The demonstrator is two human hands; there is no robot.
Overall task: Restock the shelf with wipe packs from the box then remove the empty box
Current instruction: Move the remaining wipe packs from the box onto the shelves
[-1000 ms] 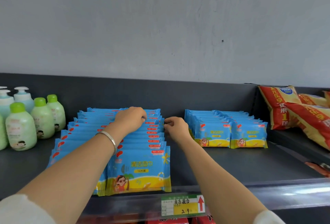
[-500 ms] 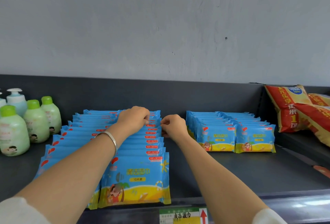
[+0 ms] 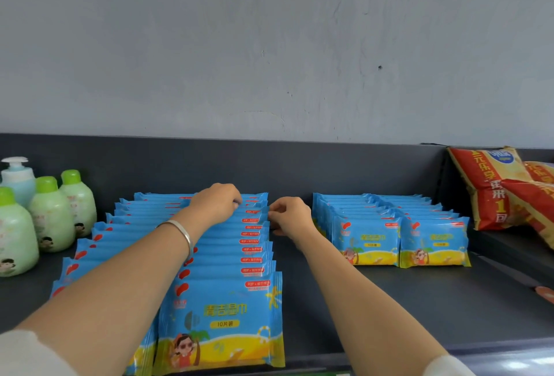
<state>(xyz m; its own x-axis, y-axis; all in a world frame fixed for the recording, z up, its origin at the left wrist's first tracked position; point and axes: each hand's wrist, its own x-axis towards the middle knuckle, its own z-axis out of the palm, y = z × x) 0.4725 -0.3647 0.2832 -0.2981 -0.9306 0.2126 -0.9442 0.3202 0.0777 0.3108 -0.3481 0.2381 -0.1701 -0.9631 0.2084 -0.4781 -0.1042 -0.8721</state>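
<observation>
Head view: wipe packs [image 3: 221, 315] stand in rows right of green bottles [image 3: 51, 213], likely light, soft, slick, so pinch side seams as your right hand [image 3: 289, 216] does; left hand [image 3: 215, 201] curls over tops, grip unclear.

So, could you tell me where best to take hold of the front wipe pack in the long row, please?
I'd pinch the top edge of the front wipe pack, coming from above. It stands upright with packs pressed behind it and another row on its left, so the top is freest; its right side is also open.
</observation>
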